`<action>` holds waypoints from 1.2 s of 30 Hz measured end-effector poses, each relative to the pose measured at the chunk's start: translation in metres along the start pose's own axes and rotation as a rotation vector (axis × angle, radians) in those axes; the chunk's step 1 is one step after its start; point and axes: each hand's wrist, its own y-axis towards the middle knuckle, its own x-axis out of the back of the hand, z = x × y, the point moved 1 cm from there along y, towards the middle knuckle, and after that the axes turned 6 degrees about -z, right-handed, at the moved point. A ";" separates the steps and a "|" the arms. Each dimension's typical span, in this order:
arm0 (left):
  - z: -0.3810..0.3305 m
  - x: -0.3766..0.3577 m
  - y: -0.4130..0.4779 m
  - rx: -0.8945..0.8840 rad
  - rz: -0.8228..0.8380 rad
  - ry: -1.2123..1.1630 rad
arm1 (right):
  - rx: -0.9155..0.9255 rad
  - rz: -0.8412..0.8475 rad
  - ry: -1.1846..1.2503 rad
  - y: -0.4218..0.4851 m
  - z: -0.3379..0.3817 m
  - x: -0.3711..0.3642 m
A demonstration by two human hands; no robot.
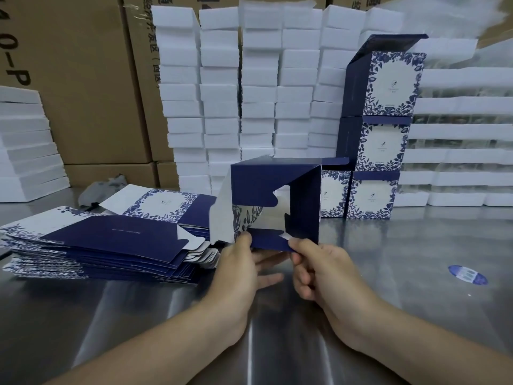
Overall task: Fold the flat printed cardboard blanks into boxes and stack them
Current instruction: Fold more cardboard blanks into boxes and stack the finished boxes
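A half-folded navy and white floral box (266,195) stands opened into a tube above the steel table, its end flaps facing me. My left hand (241,262) holds the lower left flap, thumb on top and fingers underneath. My right hand (313,270) pinches the near edge of the bottom navy flap. To the left lies a pile of flat printed blanks (105,243). Behind on the right, folded boxes (377,134) are stacked three high, with one more folded box (334,193) beside the bottom one.
The shiny steel table (277,329) reflects light. White foam blocks (249,79) are stacked in columns at the back, brown cartons (77,79) behind left, white trays (25,148) far left. A round blue sticker (467,275) lies on the right.
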 end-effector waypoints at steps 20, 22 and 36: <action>0.001 -0.006 -0.005 -0.041 0.096 0.152 | -0.068 0.102 0.033 0.004 -0.001 0.002; -0.001 -0.009 -0.003 -0.031 0.093 0.114 | -0.071 0.065 0.052 0.005 -0.001 0.002; -0.004 -0.004 -0.001 0.041 -0.057 0.034 | -0.031 -0.060 0.071 0.011 -0.005 0.008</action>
